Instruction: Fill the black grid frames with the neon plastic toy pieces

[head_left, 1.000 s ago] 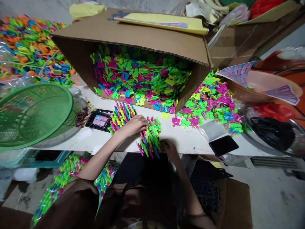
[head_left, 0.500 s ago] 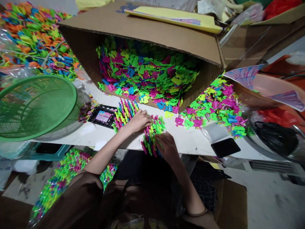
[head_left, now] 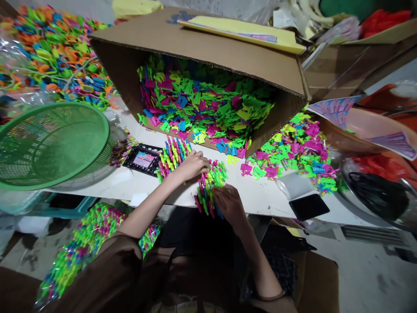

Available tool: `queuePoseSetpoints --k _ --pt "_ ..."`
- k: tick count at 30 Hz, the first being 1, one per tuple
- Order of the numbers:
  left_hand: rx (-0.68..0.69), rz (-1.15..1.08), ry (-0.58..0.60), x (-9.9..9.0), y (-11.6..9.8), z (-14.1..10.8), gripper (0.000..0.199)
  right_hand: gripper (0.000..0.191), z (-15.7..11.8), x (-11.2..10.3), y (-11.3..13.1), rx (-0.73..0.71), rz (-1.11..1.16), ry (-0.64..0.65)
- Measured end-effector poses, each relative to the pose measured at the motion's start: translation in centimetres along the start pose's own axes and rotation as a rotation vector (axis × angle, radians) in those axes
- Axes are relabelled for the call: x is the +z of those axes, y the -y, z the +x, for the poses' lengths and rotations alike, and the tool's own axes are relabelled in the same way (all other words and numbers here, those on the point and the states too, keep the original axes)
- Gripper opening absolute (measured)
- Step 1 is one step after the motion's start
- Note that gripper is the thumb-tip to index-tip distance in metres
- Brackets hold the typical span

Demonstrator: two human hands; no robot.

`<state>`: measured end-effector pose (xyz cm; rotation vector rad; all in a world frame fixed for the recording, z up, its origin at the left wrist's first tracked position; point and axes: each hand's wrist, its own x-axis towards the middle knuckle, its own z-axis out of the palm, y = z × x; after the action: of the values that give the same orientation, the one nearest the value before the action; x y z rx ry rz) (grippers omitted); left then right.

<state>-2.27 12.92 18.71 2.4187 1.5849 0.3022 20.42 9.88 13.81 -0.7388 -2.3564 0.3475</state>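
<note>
My left hand (head_left: 194, 166) rests on a bundle of bright plastic pieces (head_left: 172, 155), its fingers bent down at the bundle's right side; what they grip is hidden. Beside it, my right hand (head_left: 229, 201) touches the right edge of a second cluster of pink, green and yellow pieces (head_left: 205, 195) at the table's front edge. Its fingers are bent together, and anything between them is too small to tell. A black tray with a printed card (head_left: 143, 159) lies left of the bundle.
A cardboard box (head_left: 228, 45) full of flat coloured pieces opens toward me. At the left stands a green basket (head_left: 65, 134). Loose pieces (head_left: 299, 143), a black phone (head_left: 309, 207) and a metal bowl (head_left: 345, 191) are at the right. The white table (head_left: 260, 198) ends before my lap.
The view has shifted slightly, so everything sits a little lower and farther right. Both hands keep nearly the same places at the pieces.
</note>
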Motion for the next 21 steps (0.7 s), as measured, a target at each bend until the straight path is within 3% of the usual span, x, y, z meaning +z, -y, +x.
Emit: queuePoseSetpoints --k 12,21 --pt "0.063 0.035 0.001 0.4 -1.8 -0.5 0.020 0.028 -0.1 0.4 -0.2 0.017 0.039 -0.003" --pt "0.085 0.063 0.034 0.5 -1.4 -0.9 0.022 0.028 -0.3 0.5 -0.8 0.066 0.102 -0.004"
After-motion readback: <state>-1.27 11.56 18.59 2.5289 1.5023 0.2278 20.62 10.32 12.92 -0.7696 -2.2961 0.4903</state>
